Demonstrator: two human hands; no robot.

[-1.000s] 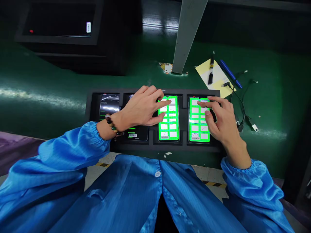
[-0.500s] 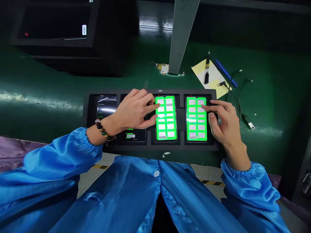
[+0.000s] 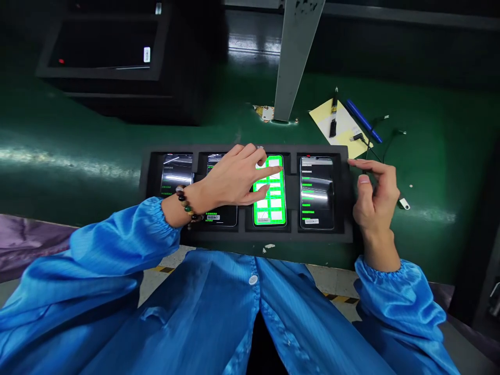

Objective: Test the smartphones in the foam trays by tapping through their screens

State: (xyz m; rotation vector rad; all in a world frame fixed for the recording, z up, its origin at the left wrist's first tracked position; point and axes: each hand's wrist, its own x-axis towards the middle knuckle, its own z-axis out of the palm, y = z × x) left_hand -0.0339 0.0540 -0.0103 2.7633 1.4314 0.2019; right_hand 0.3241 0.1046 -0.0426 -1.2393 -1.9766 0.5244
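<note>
Head view: switched from green to dark on rightmost black glass phone (image 3: pixel 316 190), leaving one green-gridded glass phone (image 3: pixel 277 202) in black foam tray (image 3: pixel 294 195). Pointing there, perhaps touching, with half-open, empty left hand (image 3: pixel 238 178); curling empty right hand (image 3: pixel 377 198) loosely alongside.

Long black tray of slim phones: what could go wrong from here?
1. The beaded bracelet on the left wrist hangs low over the tray, so it might knock or scratch the dark-screened second phone from the left.
2. The bare left hand's thumb and index finger both extend over the phone with the green-and-white grid; a stray touch could register.
3. The bare right hand overlaps the thin black cable in view and might snag it.
</note>
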